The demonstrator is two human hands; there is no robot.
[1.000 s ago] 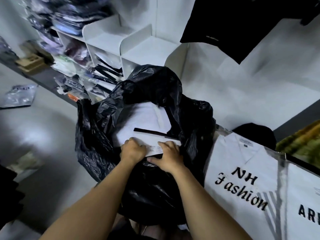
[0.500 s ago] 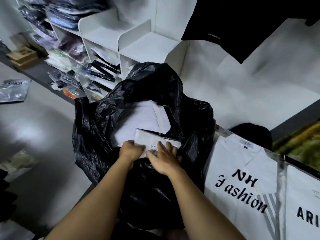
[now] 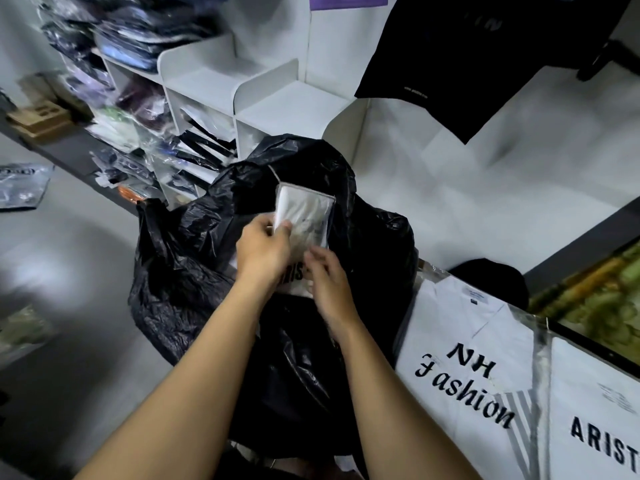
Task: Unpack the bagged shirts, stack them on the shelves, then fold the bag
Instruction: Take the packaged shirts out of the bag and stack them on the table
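Along the left wall, white shelves hold stacks of wrapped clothes. Below them sits a crumpled black bag. Over its mouth, the left hand grips the left edge of a wrapped white shirt, thumb on the front. The shirt stands nearly upright above both hands. The right hand pinches its lower right edge with bent fingers. Further right, printed shirts lie flat beside the bag.

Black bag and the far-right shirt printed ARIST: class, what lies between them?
In the head view, the wrapped white NH Fashion shirt lies between the black bag and the ARIST shirt.
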